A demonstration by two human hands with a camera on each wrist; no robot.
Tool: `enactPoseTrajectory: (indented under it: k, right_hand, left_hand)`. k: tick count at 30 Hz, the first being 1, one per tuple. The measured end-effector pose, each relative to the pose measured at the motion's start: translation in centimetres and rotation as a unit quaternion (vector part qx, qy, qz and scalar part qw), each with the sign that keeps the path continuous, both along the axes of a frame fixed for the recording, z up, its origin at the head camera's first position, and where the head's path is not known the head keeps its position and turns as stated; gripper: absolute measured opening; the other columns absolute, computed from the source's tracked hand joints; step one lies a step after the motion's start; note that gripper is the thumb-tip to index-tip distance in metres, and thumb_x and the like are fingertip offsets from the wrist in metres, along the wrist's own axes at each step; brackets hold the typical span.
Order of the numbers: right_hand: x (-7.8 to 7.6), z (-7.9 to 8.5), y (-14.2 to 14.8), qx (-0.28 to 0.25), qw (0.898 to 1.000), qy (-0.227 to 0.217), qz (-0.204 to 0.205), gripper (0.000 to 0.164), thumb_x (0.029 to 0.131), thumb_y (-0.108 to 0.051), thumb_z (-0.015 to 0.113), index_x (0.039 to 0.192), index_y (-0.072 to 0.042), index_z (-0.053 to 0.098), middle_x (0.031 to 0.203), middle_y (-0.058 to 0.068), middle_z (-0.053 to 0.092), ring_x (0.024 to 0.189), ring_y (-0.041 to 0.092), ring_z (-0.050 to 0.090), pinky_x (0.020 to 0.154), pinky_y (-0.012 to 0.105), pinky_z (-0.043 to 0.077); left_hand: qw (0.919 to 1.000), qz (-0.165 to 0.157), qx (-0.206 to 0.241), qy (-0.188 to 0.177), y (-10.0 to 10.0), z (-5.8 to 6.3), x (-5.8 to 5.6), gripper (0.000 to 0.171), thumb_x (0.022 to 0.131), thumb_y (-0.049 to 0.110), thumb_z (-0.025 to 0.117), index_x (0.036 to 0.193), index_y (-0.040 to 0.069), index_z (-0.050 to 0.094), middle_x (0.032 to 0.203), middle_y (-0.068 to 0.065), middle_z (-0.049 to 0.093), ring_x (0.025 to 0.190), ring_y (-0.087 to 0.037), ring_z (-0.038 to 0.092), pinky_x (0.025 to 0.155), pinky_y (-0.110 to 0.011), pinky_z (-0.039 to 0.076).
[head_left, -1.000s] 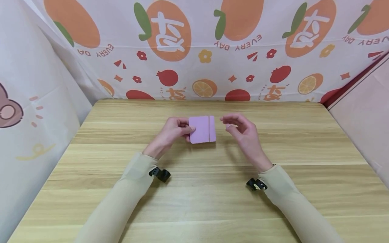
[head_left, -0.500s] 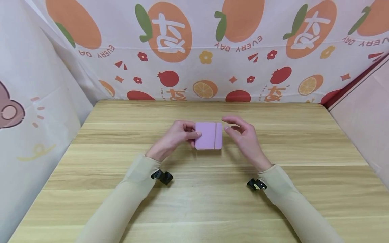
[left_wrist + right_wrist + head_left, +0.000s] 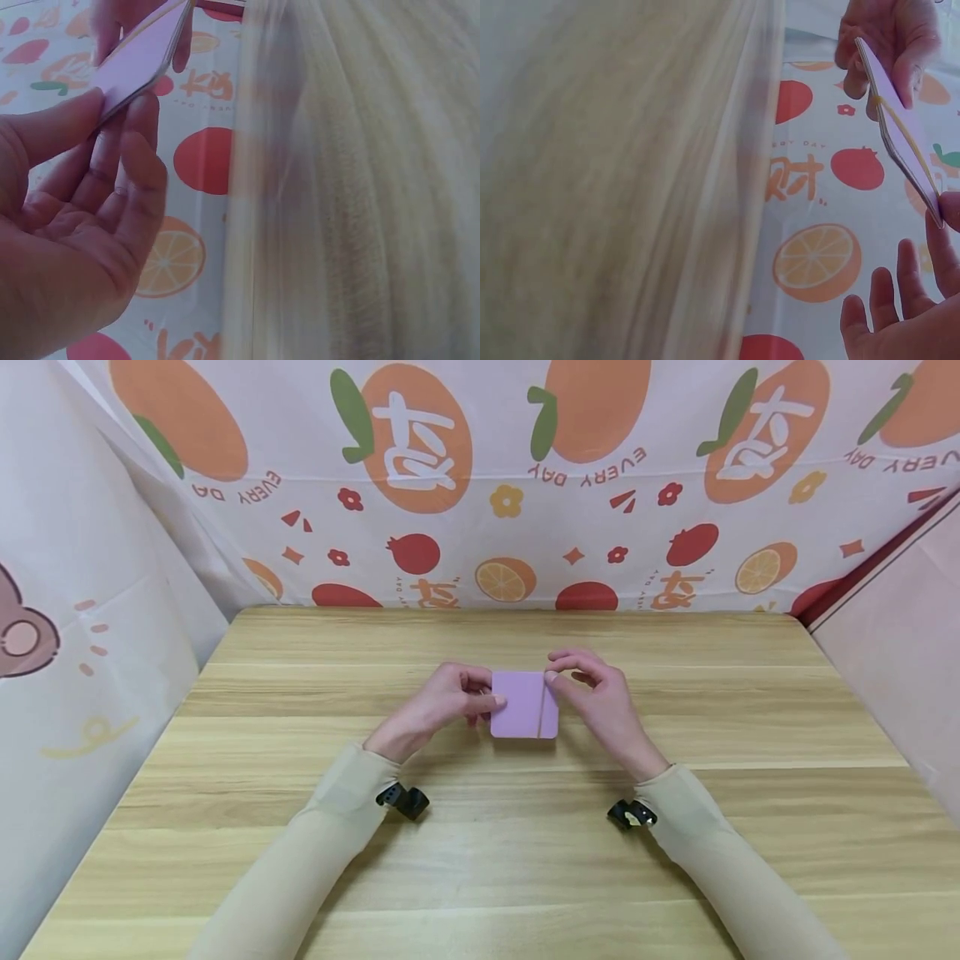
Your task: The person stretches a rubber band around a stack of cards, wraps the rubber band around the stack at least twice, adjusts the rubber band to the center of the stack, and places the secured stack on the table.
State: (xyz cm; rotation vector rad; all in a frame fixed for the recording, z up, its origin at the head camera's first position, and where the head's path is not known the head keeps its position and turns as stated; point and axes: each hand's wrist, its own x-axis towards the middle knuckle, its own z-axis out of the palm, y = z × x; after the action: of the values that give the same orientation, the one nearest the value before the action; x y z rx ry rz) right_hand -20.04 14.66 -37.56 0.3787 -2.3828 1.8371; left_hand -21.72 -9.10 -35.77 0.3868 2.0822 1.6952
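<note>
A small lilac notebook (image 3: 516, 706) with a thin tan elastic band (image 3: 542, 708) near its right edge is held up over the middle of the table. My left hand (image 3: 444, 700) grips its left edge, thumb on the cover and fingers behind; the left wrist view shows the notebook (image 3: 133, 69) tilted, its thin page edge visible. At the upper right corner, my right hand (image 3: 606, 695) pinches the notebook between thumb and index finger. In the right wrist view the band (image 3: 906, 133) runs across the cover, and the right hand's other fingers (image 3: 883, 300) spread below the notebook.
The wood-grain table (image 3: 480, 860) extends around both forearms. Behind its far edge hangs a white fruit-print curtain (image 3: 457, 539), with another white cloth (image 3: 97, 568) at the left. Each wrist carries a small black camera on a strap.
The left hand has brought the notebook rightward and a little nearer to the body. The right hand, apart from it before, now pinches its upper right corner.
</note>
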Motion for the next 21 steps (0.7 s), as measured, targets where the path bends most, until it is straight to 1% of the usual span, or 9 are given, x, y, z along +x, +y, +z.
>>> enactPoseTrajectory:
  k: [2, 4, 7, 9, 11, 15, 19, 21]
  right_hand:
    - [-0.07, 0.00, 0.01, -0.009, 1.000, -0.007, -0.004, 0.019, 0.094, -0.022, 0.069, 0.103, -0.005, 0.071, 0.127, 0.007, 0.060, 0.121, 0.016, 0.050, 0.104, 0.044, 0.038]
    - [-0.13, 0.06, 0.02, -0.017, 1.000, -0.016, -0.008, 0.018, 0.095, -0.017, 0.068, 0.104, -0.002, 0.070, 0.127, 0.008, 0.060, 0.122, 0.017, 0.051, 0.103, 0.041, 0.040]
    - [-0.20, 0.15, 0.01, -0.023, 0.999, -0.029, -0.011, 0.018, 0.095, -0.011, 0.066, 0.106, 0.003, 0.069, 0.128, 0.012, 0.059, 0.122, 0.020, 0.051, 0.102, 0.039, 0.043]
    - [-0.20, 0.14, 0.02, -0.024, 0.999, -0.031, -0.011, 0.018, 0.095, -0.011, 0.066, 0.106, 0.003, 0.069, 0.127, 0.012, 0.059, 0.122, 0.019, 0.051, 0.101, 0.037, 0.044]
    - [-0.24, 0.06, -0.01, -0.027, 0.999, -0.029, -0.011, 0.019, 0.095, -0.013, 0.067, 0.105, 0.003, 0.069, 0.126, 0.011, 0.060, 0.122, 0.018, 0.051, 0.101, 0.038, 0.043]
    - [-0.23, -0.16, -0.08, -0.031, 0.999, -0.022, -0.011, 0.019, 0.094, -0.018, 0.069, 0.101, -0.001, 0.070, 0.122, 0.006, 0.061, 0.121, 0.014, 0.051, 0.102, 0.039, 0.042]
    - [-0.16, -0.26, -0.10, -0.044, 0.998, -0.039, -0.008, 0.020, 0.093, -0.020, 0.070, 0.101, -0.001, 0.069, 0.122, 0.005, 0.061, 0.120, 0.015, 0.051, 0.102, 0.038, 0.041]
    - [-0.14, -0.32, -0.08, -0.055, 0.997, -0.051, -0.007, 0.022, 0.093, -0.020, 0.070, 0.102, 0.000, 0.068, 0.122, 0.006, 0.061, 0.121, 0.015, 0.050, 0.102, 0.037, 0.041]
  left_hand:
    - [1.0000, 0.006, 0.002, -0.005, 0.03, -0.03, 0.02, 0.007, 0.091, 0.005, 0.069, 0.096, 0.001, 0.071, 0.083, -0.010, 0.067, 0.073, -0.029, 0.058, 0.063, -0.038, 0.049]
    - [0.9998, 0.017, 0.008, -0.009, 0.10, -0.11, -0.01, 0.012, 0.092, 0.009, 0.068, 0.100, 0.000, 0.071, 0.085, -0.009, 0.068, 0.074, -0.027, 0.059, 0.066, -0.037, 0.049]
    - [0.9991, 0.035, 0.022, -0.010, 0.22, -0.22, -0.05, 0.016, 0.094, 0.012, 0.067, 0.102, -0.002, 0.071, 0.087, -0.007, 0.068, 0.073, -0.022, 0.059, 0.067, -0.033, 0.049]
    - [0.9990, 0.039, 0.024, -0.002, 0.29, -0.27, -0.05, 0.017, 0.094, 0.013, 0.066, 0.100, -0.003, 0.070, 0.085, -0.006, 0.068, 0.072, -0.020, 0.058, 0.066, -0.031, 0.049]
    - [0.9990, 0.038, 0.022, 0.007, 0.34, -0.32, -0.04, 0.016, 0.094, 0.012, 0.066, 0.097, -0.003, 0.070, 0.083, -0.006, 0.067, 0.072, -0.019, 0.058, 0.065, -0.030, 0.049]
    - [0.9992, 0.027, 0.011, 0.027, 0.30, -0.50, -0.10, 0.011, 0.094, 0.009, 0.066, 0.089, -0.001, 0.069, 0.079, -0.005, 0.065, 0.071, -0.020, 0.056, 0.065, -0.034, 0.050]
    - [0.9992, 0.019, 0.005, 0.036, 0.20, -0.53, -0.12, 0.009, 0.093, 0.006, 0.066, 0.086, 0.001, 0.070, 0.077, -0.006, 0.064, 0.070, -0.024, 0.056, 0.067, -0.039, 0.048]
    - [0.9993, 0.016, 0.001, 0.032, 0.17, -0.47, -0.08, 0.009, 0.093, 0.007, 0.067, 0.087, 0.000, 0.070, 0.077, -0.008, 0.064, 0.071, -0.025, 0.055, 0.069, -0.040, 0.047]
